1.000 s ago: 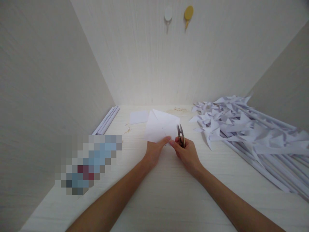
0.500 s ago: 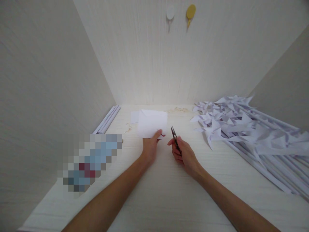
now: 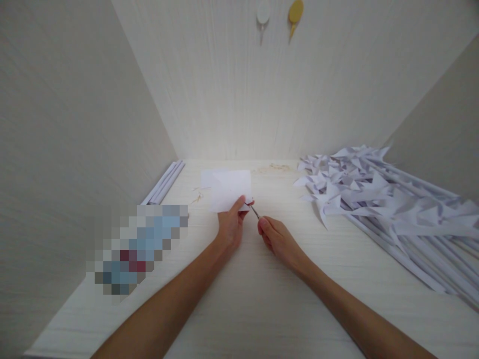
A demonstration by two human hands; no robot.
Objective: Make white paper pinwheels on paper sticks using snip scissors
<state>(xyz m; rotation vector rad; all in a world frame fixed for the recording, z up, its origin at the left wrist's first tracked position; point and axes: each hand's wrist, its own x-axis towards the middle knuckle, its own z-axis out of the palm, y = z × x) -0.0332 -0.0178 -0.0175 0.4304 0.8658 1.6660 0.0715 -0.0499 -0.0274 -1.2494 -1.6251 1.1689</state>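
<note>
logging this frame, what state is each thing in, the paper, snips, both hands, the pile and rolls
left hand: closed, pinching the folded paper's near corner
folded paper: folded, held just off the table
right hand: closed around the snips
snips: tips at the paper's corner; open or shut unclear
paper pinwheels: finished, heaped at right
paper rolls: rolled, lying along the left wall
wall hooks: empty

The right hand [image 3: 279, 238] has brought the snips [image 3: 255, 212] to the folded paper's [image 3: 230, 189] corner.
</note>
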